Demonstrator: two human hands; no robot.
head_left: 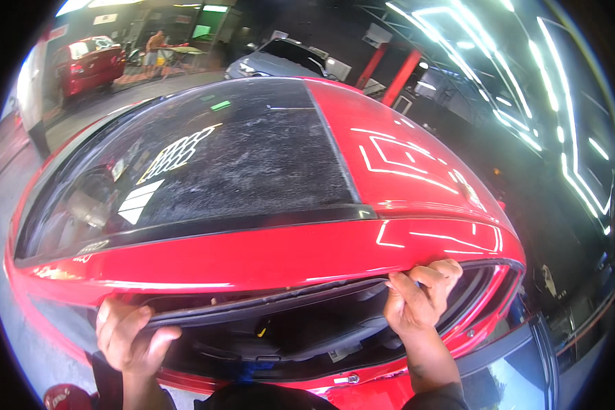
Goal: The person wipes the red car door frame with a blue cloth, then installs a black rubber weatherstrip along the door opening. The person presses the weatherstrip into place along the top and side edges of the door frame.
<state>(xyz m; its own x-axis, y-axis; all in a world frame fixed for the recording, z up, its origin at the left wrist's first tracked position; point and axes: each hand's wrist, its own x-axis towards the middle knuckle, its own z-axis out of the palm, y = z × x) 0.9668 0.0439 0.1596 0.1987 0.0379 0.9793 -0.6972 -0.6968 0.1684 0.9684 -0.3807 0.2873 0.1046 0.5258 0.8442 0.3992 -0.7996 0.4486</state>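
A red car stands in front of me, its side doorway open below the roof edge. Along the top of that doorway runs a black rubber door seal, partly hanging away from the frame. At its left end my left hand has its fingers curled over the strip, thumb apart below. My right hand is raised to the roof edge further right, bent fingers pinching the seal against the frame. Just where its fingertips press is partly hidden. Through the doorway the dark car interior shows.
The dark windshield with dusty marks lies beyond the roof pillar. A framed glass pane stands at lower right, a red rounded part at lower left. Further off are a grey car, another red car and a person.
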